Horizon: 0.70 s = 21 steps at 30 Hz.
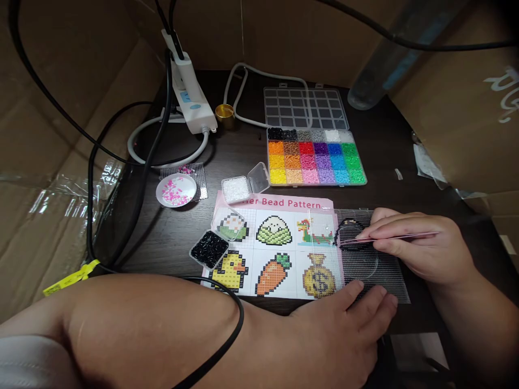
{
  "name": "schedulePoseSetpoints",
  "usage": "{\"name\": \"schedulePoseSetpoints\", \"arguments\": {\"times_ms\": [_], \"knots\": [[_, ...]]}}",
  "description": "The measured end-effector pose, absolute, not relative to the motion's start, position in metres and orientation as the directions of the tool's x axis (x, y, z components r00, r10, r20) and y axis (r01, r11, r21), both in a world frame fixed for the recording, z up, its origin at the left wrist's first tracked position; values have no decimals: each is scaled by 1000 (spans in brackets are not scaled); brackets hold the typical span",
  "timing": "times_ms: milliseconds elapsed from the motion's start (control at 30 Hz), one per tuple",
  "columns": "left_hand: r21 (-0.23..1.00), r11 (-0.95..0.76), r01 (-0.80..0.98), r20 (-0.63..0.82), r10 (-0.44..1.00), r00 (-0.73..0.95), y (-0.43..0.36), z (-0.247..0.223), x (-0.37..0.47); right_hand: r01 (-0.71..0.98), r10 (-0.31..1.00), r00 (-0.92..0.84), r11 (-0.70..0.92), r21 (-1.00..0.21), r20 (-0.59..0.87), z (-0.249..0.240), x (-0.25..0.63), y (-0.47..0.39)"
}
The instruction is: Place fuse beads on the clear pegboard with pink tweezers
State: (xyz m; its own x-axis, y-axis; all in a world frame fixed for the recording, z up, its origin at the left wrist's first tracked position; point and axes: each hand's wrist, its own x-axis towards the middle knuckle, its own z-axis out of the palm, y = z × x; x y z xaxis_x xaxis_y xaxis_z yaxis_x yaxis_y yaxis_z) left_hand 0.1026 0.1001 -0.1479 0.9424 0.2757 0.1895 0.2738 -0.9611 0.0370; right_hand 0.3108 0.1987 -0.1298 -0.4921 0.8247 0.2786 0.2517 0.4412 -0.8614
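My right hand (417, 243) pinches a pair of pinkish tweezers (399, 236), their tips at the left side of a clear pegboard (389, 270). Around the tips, black beads (344, 226) form a curved outline on the board. My left hand (348, 324) lies with fingers stretched out, its fingertips on the near edge of the pegboard. Under the board's left part lies a bead pattern sheet (275, 240) with a carrot, a money bag and other pictures. Whether the tweezers hold a bead is too small to tell.
Left of the sheet are an open box of black beads (210, 249), a box of white beads (237, 189) and a dish of pink and white beads (176, 190). Behind stands a sorted bead case (316, 156). A power strip (192, 97) and black cables (140, 178) occupy the left.
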Motion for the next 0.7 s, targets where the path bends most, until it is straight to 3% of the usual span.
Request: {"name": "schedulePoseSetpoints", "arguments": {"times_ms": [700], "knots": [[33,-956,290,184,291,939,99,-148,103,255,816,-497,463,-849,296,-129,310,198]]}}
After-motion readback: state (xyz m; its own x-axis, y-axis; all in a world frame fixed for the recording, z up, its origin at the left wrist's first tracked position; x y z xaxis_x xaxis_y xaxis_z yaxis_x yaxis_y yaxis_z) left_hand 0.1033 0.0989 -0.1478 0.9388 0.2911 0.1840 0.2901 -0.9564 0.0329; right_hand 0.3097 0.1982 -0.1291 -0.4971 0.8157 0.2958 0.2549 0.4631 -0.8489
